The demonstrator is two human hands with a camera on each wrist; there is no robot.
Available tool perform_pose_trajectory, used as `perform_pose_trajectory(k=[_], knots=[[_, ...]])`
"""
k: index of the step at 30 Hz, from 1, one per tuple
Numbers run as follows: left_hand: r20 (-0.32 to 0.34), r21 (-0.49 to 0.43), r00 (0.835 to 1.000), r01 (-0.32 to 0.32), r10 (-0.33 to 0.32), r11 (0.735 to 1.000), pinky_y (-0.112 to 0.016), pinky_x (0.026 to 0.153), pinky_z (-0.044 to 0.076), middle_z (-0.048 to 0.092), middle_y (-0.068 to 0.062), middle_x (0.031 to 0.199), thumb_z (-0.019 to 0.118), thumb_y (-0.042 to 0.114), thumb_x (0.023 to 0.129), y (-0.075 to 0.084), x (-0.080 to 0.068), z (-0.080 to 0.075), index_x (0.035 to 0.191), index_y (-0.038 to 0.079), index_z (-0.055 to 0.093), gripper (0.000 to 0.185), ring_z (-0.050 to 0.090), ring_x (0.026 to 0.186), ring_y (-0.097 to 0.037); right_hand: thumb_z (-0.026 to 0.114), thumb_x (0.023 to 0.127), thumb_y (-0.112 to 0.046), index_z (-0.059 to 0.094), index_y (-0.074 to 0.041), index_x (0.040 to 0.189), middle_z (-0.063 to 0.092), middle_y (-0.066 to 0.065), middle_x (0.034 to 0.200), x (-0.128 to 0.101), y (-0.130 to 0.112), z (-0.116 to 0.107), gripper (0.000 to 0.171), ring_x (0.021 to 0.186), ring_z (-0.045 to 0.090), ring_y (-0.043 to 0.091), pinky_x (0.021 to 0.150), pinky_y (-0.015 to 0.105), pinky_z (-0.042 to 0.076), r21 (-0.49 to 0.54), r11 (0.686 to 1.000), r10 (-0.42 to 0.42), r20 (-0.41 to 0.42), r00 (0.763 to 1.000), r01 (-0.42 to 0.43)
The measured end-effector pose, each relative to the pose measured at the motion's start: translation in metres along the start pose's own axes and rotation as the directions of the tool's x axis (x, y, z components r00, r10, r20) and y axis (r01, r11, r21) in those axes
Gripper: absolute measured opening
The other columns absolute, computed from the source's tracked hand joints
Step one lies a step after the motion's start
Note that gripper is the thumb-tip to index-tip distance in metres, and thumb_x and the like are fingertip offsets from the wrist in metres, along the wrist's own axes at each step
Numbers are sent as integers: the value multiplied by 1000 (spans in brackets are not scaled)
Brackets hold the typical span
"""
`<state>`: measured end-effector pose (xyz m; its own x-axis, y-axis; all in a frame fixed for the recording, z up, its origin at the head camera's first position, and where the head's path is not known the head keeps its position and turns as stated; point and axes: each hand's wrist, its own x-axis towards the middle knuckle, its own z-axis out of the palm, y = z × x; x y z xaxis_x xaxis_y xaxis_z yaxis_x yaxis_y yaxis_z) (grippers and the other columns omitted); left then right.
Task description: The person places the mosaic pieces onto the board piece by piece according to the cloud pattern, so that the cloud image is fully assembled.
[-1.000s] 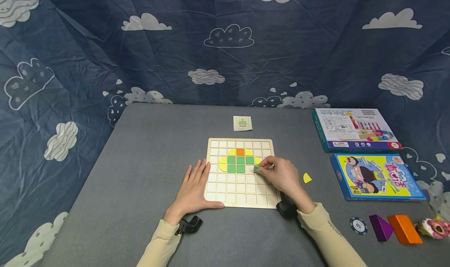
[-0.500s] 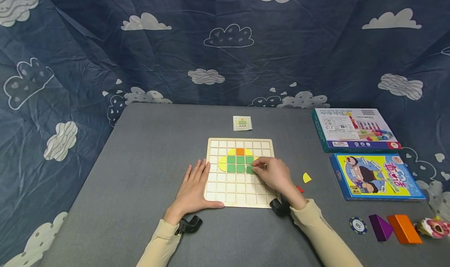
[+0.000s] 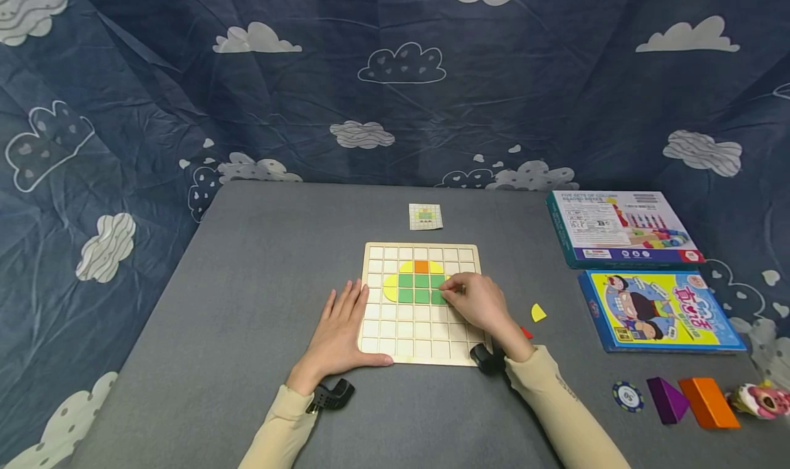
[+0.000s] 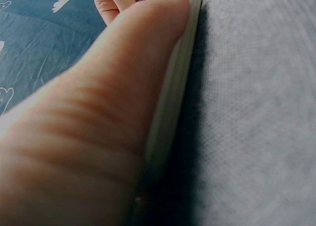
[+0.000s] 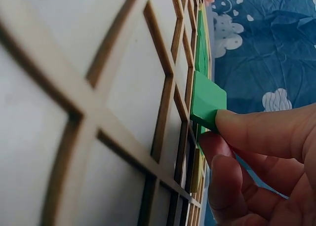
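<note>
A wooden grid board (image 3: 422, 345) lies on the grey table. Its upper cells hold green squares (image 3: 414, 289), an orange square (image 3: 422, 266) and yellow curved pieces (image 3: 391, 288). My right hand (image 3: 478, 303) pinches a green square tile (image 5: 206, 100) between thumb and fingertips, holding it tilted at a cell beside the other green squares; in the head view the tile (image 3: 437, 297) shows just left of the fingers. My left hand (image 3: 341, 330) lies flat with straight fingers against the board's left edge (image 4: 173, 97).
A small pattern card (image 3: 426, 216) lies behind the board. A yellow curved piece (image 3: 539, 312) and a red bit (image 3: 526, 332) sit right of the board. Two boxes (image 3: 623, 227) (image 3: 659, 311) lie at right; a chip (image 3: 628, 395), purple block (image 3: 668, 400), orange block (image 3: 708, 402) and toy (image 3: 760, 400) sit front right.
My right hand has carried the green tile leftwards across the board, from its right side to the cell beside the green squares. The left hand has stayed still.
</note>
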<state>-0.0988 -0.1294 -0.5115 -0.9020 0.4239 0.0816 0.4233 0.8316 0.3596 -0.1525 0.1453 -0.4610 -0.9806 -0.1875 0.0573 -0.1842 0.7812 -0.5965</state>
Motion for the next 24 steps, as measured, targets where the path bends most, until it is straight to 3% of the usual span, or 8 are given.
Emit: perform_pose_trajectory(k=[11, 24], knots=[[5, 5, 1000, -3, 3, 1000, -42, 113, -5, 4, -13, 157, 55, 85, 64, 0, 0, 0, 152, 3, 8, 129, -2, 143, -24, 76, 81, -16, 74, -12, 83, 64, -7, 71, 3, 0, 0, 5, 57, 51, 11, 50, 30, 40, 25, 999, 28, 22, 999, -29], [2, 14, 1000, -2, 2, 1000, -42, 113, -5, 4, -12, 157, 54, 85, 64, -1, 0, 1, 152, 4, 8, 128, -2, 143, -24, 74, 81, -16, 72, -12, 82, 63, -7, 70, 6, 1, 1, 4, 58, 51, 11, 53, 30, 40, 11, 1000, 23, 54, 998, -23]])
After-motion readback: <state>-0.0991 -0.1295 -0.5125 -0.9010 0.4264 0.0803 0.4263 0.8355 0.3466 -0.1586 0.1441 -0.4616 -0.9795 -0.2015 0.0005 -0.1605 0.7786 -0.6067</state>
